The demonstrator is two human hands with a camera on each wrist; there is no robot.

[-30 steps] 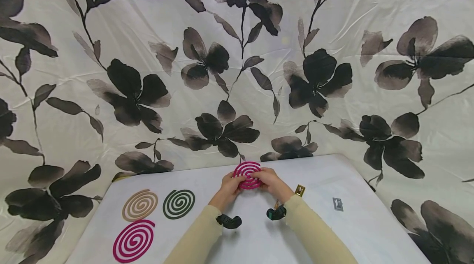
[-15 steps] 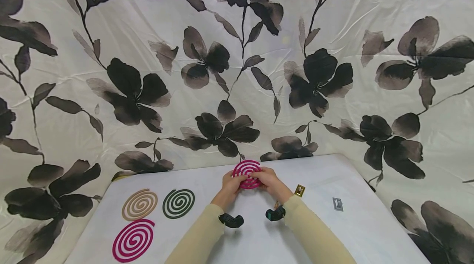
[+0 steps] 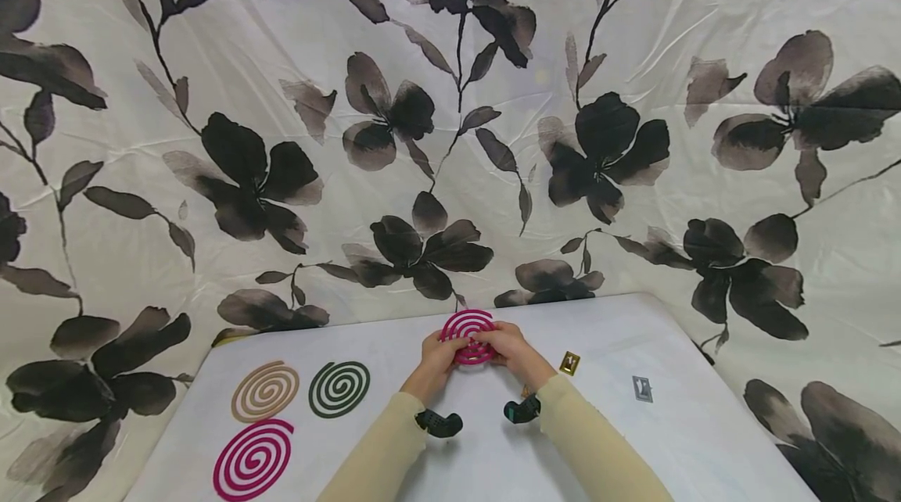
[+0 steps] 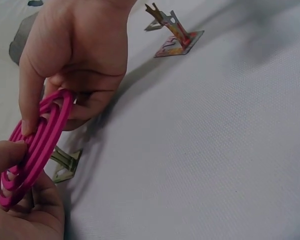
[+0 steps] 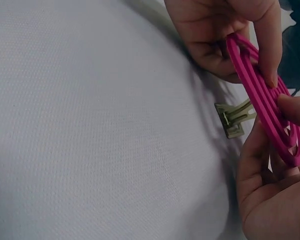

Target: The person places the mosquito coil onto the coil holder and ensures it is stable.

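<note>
Both hands hold a pink mosquito coil (image 3: 468, 324) raised at the far middle of the white table. My left hand (image 3: 432, 353) grips its left side and my right hand (image 3: 517, 349) its right side, thumbs on the near face close to the centre and other fingers behind. In the left wrist view the coil (image 4: 50, 135) appears nearly edge-on, with its rings spread slightly apart. Seen from the right wrist, the right thumb (image 5: 295, 110) presses near the coil's centre. A small metal coil stand (image 5: 232, 120) shows on the table beyond the hands.
On the left lie a tan coil (image 3: 266, 391), a dark green coil (image 3: 340, 389) and another pink coil (image 3: 253, 459). A gold stand (image 3: 570, 363) and a grey one (image 3: 642, 389) are to the right. Behind the table hangs a flowered cloth (image 3: 422, 173).
The held pink coil sits slightly lower and tilts a little differently; the right thumb has shifted slightly inward. Both hands keep their hold.
</note>
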